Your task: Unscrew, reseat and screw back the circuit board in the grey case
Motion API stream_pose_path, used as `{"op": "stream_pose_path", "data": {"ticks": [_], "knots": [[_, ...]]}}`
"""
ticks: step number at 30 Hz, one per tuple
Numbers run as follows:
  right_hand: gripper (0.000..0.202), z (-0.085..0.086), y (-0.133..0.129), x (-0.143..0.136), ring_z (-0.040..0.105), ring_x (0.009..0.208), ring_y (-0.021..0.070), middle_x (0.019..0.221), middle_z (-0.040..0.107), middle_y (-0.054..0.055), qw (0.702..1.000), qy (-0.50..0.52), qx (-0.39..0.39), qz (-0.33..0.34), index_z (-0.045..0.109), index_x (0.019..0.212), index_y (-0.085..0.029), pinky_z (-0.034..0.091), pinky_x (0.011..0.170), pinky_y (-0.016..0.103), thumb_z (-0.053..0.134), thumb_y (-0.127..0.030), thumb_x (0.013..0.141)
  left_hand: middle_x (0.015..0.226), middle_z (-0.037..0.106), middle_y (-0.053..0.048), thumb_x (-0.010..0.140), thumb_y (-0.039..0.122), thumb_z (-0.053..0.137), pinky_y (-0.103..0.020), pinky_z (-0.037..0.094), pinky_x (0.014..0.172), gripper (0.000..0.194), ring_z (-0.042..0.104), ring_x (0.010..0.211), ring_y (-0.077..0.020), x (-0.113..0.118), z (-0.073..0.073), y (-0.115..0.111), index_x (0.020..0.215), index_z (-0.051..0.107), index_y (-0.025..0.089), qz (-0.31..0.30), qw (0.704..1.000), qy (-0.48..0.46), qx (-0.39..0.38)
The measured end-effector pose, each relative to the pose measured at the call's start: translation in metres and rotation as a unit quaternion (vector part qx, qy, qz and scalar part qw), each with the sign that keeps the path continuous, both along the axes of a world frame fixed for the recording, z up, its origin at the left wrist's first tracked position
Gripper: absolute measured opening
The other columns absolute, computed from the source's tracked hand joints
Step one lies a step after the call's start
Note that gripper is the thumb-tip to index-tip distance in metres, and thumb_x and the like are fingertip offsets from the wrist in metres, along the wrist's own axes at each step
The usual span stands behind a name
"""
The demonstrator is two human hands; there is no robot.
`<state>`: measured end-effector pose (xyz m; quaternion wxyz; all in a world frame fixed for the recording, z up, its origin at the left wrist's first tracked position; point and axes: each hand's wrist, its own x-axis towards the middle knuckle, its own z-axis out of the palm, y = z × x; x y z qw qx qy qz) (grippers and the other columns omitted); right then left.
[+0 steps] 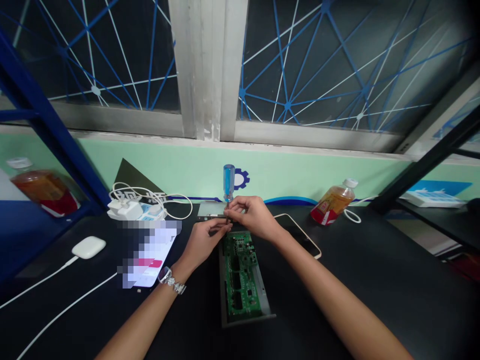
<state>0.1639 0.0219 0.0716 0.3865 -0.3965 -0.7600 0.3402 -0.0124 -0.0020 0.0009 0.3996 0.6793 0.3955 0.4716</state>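
Note:
A screwdriver (229, 182) with a clear blue handle stands upright, tip down, above the far end of a green circuit board (243, 280) in a grey metal frame. Thumb and fingers of my right hand (249, 212) are closed round the screwdriver just below its handle. My left hand (204, 240) reaches in from the left with its fingertips pinched together by the lower shaft. What those fingers grip is too small to make out, and they hide the screwdriver's tip. Behind the hands lies a flat grey panel (212, 209) with a dark edge.
Left of the board are a lit phone (152, 265), a white power strip (140, 212) with tangled cables and a white earbud case (89, 247). On the right lie another phone (300, 235) and a tilted drink bottle (333, 202). A second bottle (43, 187) stands far left.

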Motion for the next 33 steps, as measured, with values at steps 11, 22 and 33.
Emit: {"op": "stream_pose_path", "data": {"ticks": [11,22,33], "knots": [[0.017,0.002,-0.011,-0.008,0.062,0.059,0.0114,0.084,0.070,0.004,0.998,-0.013,-0.042,0.035,0.065,0.100,-0.017,0.046,0.054,0.023,0.058,-0.026,0.087,0.095,0.077,-0.008,0.088,0.031,0.065,-0.031,0.056,0.080,0.021,0.073,0.084,-0.0223,0.004,-0.005,0.006,0.100,0.072,0.016,0.022,0.999,0.001,0.043],[0.014,0.001,-0.005,-0.006,0.063,0.061,0.0141,0.070,0.069,0.001,0.997,-0.046,0.013,-0.053,0.067,0.080,-0.018,0.047,0.058,0.024,0.070,-0.031,0.080,0.103,0.077,-0.009,0.089,0.036,0.064,-0.033,0.057,0.082,0.025,0.073,0.092,-0.0250,0.010,-0.003,0.004,0.100,0.074,0.016,0.001,1.000,-0.009,0.013],[0.017,0.001,-0.007,-0.003,0.064,0.057,0.0108,0.089,0.070,0.005,0.994,0.033,-0.089,0.056,0.064,0.099,-0.017,0.049,0.054,0.023,0.060,-0.028,0.087,0.096,0.077,-0.008,0.087,0.032,0.066,-0.033,0.057,0.084,0.021,0.073,0.090,-0.0231,-0.001,-0.001,0.003,0.099,0.073,0.017,0.023,0.999,0.001,0.025]]}}
